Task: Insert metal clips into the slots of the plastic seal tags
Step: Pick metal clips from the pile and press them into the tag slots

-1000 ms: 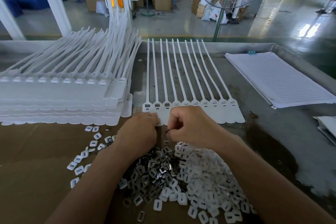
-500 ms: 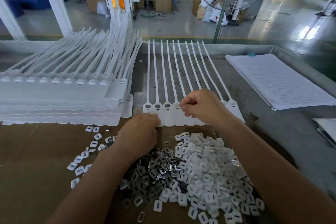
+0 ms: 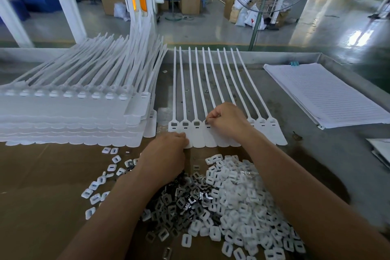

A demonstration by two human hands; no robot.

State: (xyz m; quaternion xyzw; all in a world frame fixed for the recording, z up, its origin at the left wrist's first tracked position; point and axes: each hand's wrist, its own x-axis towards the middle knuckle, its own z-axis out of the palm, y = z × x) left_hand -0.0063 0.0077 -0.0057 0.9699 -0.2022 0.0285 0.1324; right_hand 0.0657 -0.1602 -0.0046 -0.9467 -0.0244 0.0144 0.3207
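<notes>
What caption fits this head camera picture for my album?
Right hand pinches a metal clip over the seal tags; left hand touches their near edge.

metal table (image 3: 316, 154) | on it: cardboard sheet (image 3: 31, 196), row of seal tags (image 3: 198, 136), tag stacks (image 3: 63, 120), lined papers (image 3: 329, 95)

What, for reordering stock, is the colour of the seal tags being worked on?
White; the head view shows the seal tags plainly.

Right hand (image 3: 226, 121) leaves spot beside left hand (image 3: 166, 154) at lower edge of tag strip (image 3: 198, 136), rises to slotted heads, then slides slightly left; grip now at fourth head from left, pinching small dark piece, probably metal clip (image 3: 206, 120).
</notes>
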